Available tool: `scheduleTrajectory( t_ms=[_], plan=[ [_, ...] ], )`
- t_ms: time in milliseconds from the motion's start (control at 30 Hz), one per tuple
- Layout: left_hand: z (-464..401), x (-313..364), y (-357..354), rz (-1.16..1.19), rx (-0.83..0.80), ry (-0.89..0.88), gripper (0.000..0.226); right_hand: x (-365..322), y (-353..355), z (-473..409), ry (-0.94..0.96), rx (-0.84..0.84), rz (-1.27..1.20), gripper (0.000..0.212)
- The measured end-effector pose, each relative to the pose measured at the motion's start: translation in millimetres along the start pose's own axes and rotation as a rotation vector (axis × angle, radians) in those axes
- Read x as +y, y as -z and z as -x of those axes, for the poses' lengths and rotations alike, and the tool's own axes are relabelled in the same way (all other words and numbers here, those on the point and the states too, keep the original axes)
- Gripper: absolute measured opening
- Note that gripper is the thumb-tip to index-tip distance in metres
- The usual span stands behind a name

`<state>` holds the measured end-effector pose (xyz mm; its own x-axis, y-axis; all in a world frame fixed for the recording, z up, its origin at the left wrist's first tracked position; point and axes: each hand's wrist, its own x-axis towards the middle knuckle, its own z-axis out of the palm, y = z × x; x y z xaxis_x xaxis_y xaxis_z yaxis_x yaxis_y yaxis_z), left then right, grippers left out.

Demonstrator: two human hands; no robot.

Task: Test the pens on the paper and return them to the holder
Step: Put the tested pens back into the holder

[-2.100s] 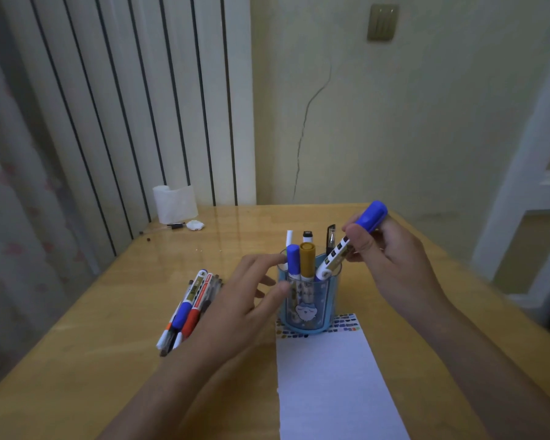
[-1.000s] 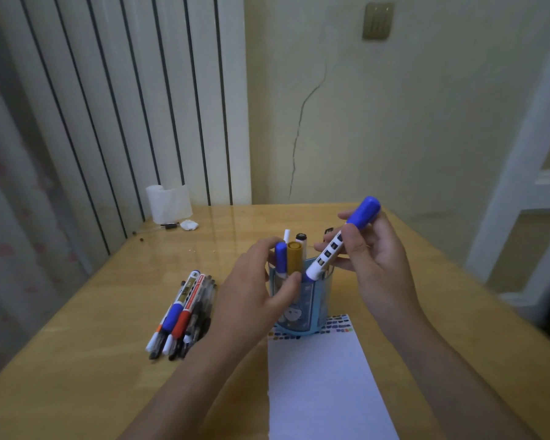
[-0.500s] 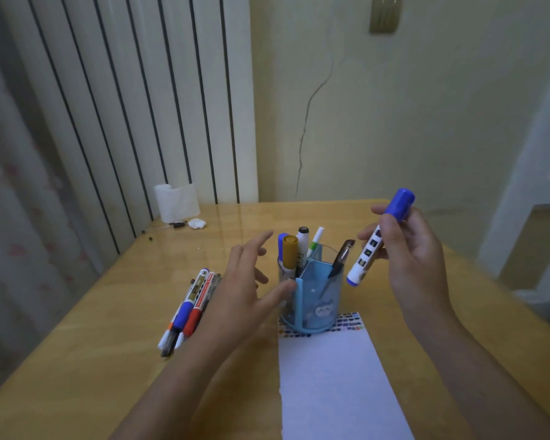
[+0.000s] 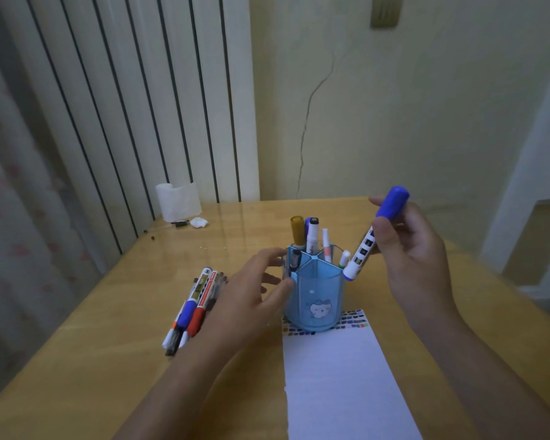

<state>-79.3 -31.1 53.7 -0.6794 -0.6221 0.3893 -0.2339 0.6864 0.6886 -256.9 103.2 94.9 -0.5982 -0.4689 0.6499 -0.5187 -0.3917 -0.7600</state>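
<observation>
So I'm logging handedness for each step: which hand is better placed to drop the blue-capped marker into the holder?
The right hand: it already grips the blue-capped marker, whose lower end hangs beside the holder rim. The left hand is open against the holder's side.

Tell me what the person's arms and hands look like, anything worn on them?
Both forearms are bare as far as the frame shows, with no sleeves in view. The left hand and the right hand wear no gloves, and no rings, watch or bracelet show on the fingers or wrists. The light is dim, so finer marks cannot be told.
</observation>
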Motion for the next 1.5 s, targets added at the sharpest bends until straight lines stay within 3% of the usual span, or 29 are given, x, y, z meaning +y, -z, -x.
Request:
scheduleTrajectory(
  t_ms=[267, 467, 633, 800, 933, 1033, 1200, 1367, 1500],
  plan=[
    [-1.4, -1.5, 3.4, -0.007, 0.001, 0.000, 0.044, -9.4, -11.6, 4.7, -0.019, 0.012, -0.149, 0.026],
    [-2.7, -1.8, 3.3, -0.020, 0.002, -0.006, 0.045, -7.7, -22.7, 15.7, 0.033, -0.085, -0.031, 0.047],
    [-3.0, -2.8, 3.1, -0.012, -0.007, -0.006, 0.044, -5.4, -28.2, 21.0, 0.142, -0.156, 0.274, 0.043],
    [-3.5, -5.6, 13.0, 0.003, -0.052, -0.030, 0.036, 1.7, -29.8, 22.6, 0.135, -0.203, 0.340, 0.038],
    [-5.3, -13.8, 31.4, -0.036, -0.154, -0.017, 0.047, 8.4, -29.5, 24.2, 0.188, -0.250, 0.403, 0.028],
    [-5.3, -30.6, 56.6, -0.082, -0.137, 0.036, 0.049, 14.5, -25.8, 22.7, 0.240, -0.268, 0.481, 0.018],
    [-2.9, -62.2, 81.4, -0.321, -0.190, 0.129, 0.042, 16.8, -22.3, 24.0, 0.271, -0.235, 0.482, 0.023],
    [-1.9, -67.2, 76.7, -0.395, -0.311, 0.129, 0.044, 13.4, -23.0, 27.1, 0.290, -0.220, 0.462, 0.030],
    [-1.7, -64.2, 76.0, -0.384, -0.284, 0.147, 0.040, 13.7, -23.9, 28.6, 0.312, -0.223, 0.473, 0.030]
  ],
)
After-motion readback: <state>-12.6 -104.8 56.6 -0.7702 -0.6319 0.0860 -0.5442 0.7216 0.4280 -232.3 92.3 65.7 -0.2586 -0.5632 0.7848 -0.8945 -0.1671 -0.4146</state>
